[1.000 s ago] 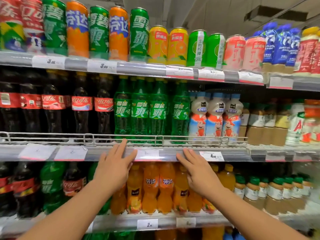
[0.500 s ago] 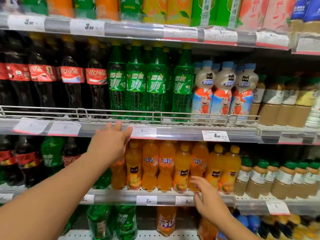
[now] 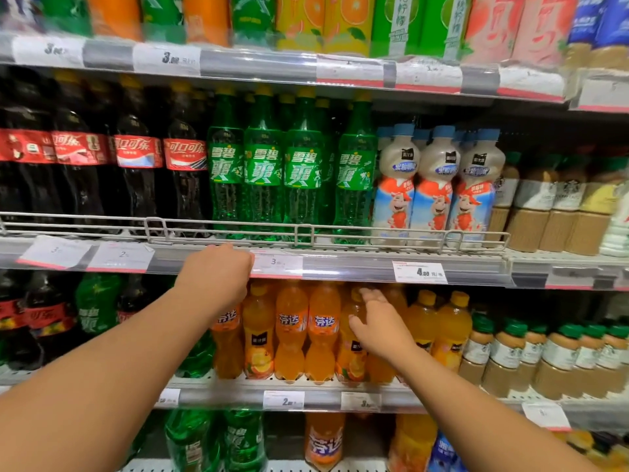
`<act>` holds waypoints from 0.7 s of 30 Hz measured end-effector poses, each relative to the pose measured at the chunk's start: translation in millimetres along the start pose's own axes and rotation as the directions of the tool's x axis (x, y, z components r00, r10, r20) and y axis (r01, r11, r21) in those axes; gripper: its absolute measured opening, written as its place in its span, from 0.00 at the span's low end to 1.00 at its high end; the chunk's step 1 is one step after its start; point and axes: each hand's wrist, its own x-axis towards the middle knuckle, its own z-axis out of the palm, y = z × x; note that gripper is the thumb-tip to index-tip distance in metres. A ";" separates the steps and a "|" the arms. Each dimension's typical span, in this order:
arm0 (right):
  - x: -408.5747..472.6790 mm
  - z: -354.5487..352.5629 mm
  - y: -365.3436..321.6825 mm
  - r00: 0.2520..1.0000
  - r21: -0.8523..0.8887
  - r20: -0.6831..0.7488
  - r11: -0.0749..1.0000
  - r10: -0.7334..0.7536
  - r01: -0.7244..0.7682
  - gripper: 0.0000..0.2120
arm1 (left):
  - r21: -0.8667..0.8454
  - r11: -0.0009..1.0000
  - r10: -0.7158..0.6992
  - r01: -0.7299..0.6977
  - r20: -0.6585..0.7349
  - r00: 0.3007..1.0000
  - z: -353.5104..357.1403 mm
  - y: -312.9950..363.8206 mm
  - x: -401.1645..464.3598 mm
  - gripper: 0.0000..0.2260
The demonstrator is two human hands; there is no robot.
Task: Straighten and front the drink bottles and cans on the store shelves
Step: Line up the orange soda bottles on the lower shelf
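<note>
Bottles fill the shelves: colas (image 3: 132,172) upper left, green sodas (image 3: 262,175) centre, orange sodas (image 3: 308,332) lower centre. Left hand (image 3: 214,277), fingers curled, rests at the shelf edge (image 3: 340,267), holding nothing visible. Right hand (image 3: 377,325) lies open-fingered against a juice bottle (image 3: 352,356).

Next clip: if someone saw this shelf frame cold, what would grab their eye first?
Probably the two bare arms reaching in from below: the left hand rests at the price rail of the middle shelf, while the right hand touches an orange juice bottle one shelf down. Next come the colour blocks above: dark cola bottles at left, green soda bottles in the centre, white cartoon-label bottles to their right.
</note>
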 end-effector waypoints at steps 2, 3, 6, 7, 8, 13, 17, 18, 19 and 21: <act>-1.8 2.3 2.7 1.000 0.004 0.004 1.000 0.001 -0.001 0.31 | 0.014 1.000 0.000 0.000 -0.013 1.000 0.2 -0.3 -0.7 0.10; -1.9 2.0 3.6 1.000 0.007 -0.001 1.000 -0.001 0.001 0.30 | 0.030 1.000 -0.003 0.004 -0.018 1.000 -0.2 0.1 -1.3 0.08; 1.4 -1.7 2.6 1.000 0.023 -0.027 1.000 0.011 -0.010 0.26 | 0.052 0.999 -0.012 0.014 -0.035 0.999 -1.5 3.1 -2.6 0.08; 2.3 -2.2 0.9 0.999 0.029 -0.041 0.999 0.023 -0.022 0.25 | 0.050 0.999 -0.010 0.012 -0.045 0.999 -1.7 3.9 -2.6 0.07; 2.9 -1.8 -0.9 0.998 0.032 -0.048 0.999 0.038 -0.036 0.25 | 0.051 0.999 -0.007 0.010 -0.053 0.999 -1.8 4.3 -2.5 0.06; -1.3 3.5 -2.3 0.997 0.015 -0.066 0.999 0.034 -0.033 0.28 | 0.050 0.999 -0.005 0.006 -0.039 0.999 1.2 1.8 -1.3 0.14; -5.5 -9.9 12.9 0.935 -0.039 -0.350 0.996 0.058 -0.076 0.17 | 0.036 0.999 0.009 -0.007 -0.055 0.998 5.1 0.7 0.3 0.15; -5.3 -14.3 18.9 0.918 -0.060 -0.387 0.991 0.089 -0.121 0.13 | 0.037 0.999 0.012 -0.010 -0.059 0.998 5.0 0.7 -0.2 0.15; -2.7 -17.9 25.3 0.915 -0.084 -0.385 0.982 0.123 -0.167 0.15 | 0.037 0.999 0.013 -0.011 -0.061 0.998 4.9 0.8 -0.8 0.14; 6.1 -24.1 34.2 0.937 -0.111 -0.280 0.963 0.208 -0.247 0.23 | 0.035 0.999 0.014 -0.012 -0.070 0.997 4.6 1.4 -2.0 0.12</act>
